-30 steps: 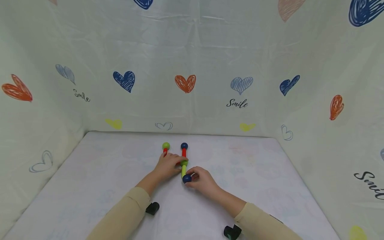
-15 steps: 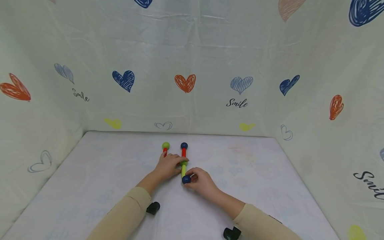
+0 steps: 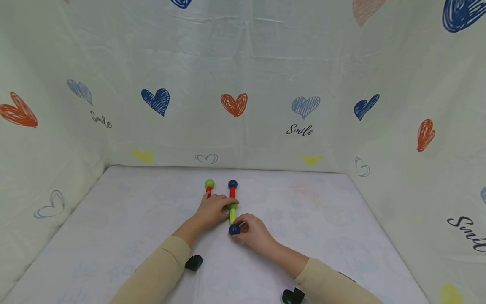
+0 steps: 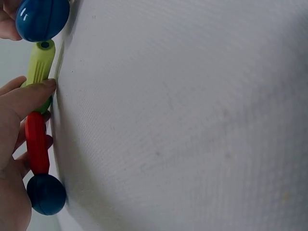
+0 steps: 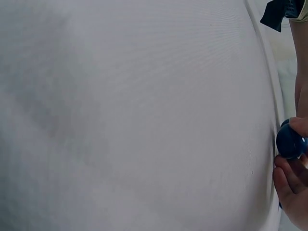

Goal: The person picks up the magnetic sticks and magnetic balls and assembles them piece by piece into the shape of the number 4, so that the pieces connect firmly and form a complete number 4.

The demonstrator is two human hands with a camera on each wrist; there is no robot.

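My left hand (image 3: 212,210) grips a green ball (image 3: 233,206), thumb and fingers about it. From that ball a red rod (image 4: 37,143) runs to a far blue ball (image 3: 233,184). On the ball's near side sits a yellow-green rod (image 3: 232,217). My right hand (image 3: 255,231) pinches a second blue ball (image 3: 234,229) at this rod's near end. The left wrist view shows the rod's end hole (image 4: 44,44) uncovered beside the pinched ball; whether they touch I cannot tell. In the right wrist view, thumb and fingers hold this blue ball (image 5: 290,142).
A light green ball (image 3: 209,183) on another red rod (image 3: 209,191) lies beyond my left hand, its near end hidden. Black wrist devices (image 3: 194,263) hang by both sleeves. A white cloth covers the table (image 3: 303,236); a heart-printed curtain (image 3: 265,71) stands behind and at both sides.
My right hand has shifted slightly nearer to me and left, with the blue ball between its fingers. The left hand and the other rods and balls have stayed in place.
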